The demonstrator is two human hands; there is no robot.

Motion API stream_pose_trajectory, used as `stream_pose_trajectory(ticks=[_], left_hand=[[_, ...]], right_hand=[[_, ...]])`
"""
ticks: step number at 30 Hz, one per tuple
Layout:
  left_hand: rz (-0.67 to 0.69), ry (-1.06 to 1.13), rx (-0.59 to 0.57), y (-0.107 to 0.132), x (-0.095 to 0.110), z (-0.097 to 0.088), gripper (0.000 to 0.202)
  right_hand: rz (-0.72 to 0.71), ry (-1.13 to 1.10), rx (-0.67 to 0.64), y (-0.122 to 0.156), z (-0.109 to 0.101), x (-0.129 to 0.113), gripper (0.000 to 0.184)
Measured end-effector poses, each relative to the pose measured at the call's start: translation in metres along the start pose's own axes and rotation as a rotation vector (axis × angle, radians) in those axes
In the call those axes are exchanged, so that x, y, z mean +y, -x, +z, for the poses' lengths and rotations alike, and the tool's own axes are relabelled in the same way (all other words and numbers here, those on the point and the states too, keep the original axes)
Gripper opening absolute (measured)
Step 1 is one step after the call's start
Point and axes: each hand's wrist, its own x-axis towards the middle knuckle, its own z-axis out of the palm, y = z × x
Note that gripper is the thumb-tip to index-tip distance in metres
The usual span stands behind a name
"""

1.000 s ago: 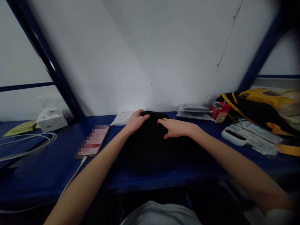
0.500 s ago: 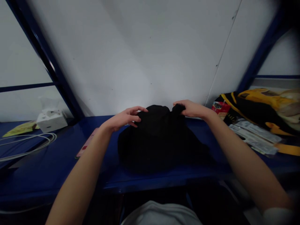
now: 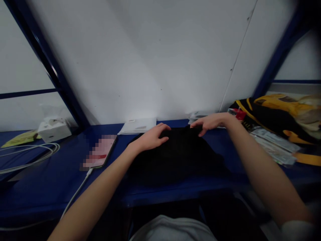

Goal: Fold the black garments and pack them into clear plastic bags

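Observation:
A black cloth garment (image 3: 175, 157) lies in a soft heap on the blue table top (image 3: 50, 190). My left hand (image 3: 150, 140) rests on its near-left part, fingers spread and not gripping. My right hand (image 3: 210, 123) reaches over the far edge of the cloth, with its fingertips on the fabric. No clear pinch shows. The cloth's folds are hard to make out in the dark.
A phone (image 3: 100, 151) with a charging cable (image 3: 77, 190) lies left of the cloth, and a white packet (image 3: 137, 126) lies behind it. Further left are a tissue box (image 3: 54, 130) and a coiled white cable (image 3: 30, 157). A yellow-and-black bag (image 3: 273, 113) and blister packs (image 3: 273, 146) sit right.
The cloth's raised top has dropped and now lies flatter. My right hand has let go of the bunched fabric, and my left hand has moved down onto the cloth, uncovering the phone.

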Motion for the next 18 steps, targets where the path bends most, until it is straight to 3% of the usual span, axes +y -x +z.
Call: stream_pose_trajectory(ticks=[3, 5, 9, 12, 18], left_hand=[[0.145, -0.019, -0.057, -0.004, 0.006, 0.017, 0.052], [0.212, -0.071, -0.099, -0.005, 0.007, 0.027, 0.056], [0.234, -0.151, -0.134, -0.008, 0.004, 0.034, 0.038], [0.172, -0.067, -0.163, -0.007, 0.001, 0.020, 0.033], [-0.009, 0.028, -0.123, 0.007, -0.011, -0.036, 0.025]], right_hand=[[0.081, -0.090, -0.314, 0.009, -0.010, -0.002, 0.032], [0.116, -0.177, -0.329, 0.015, -0.015, -0.004, 0.030], [0.128, -0.207, -0.339, 0.018, -0.022, 0.000, 0.020], [0.176, -0.115, -0.389, 0.012, -0.018, 0.006, 0.019], [0.352, -0.161, -0.342, 0.000, 0.003, -0.001, 0.022]])
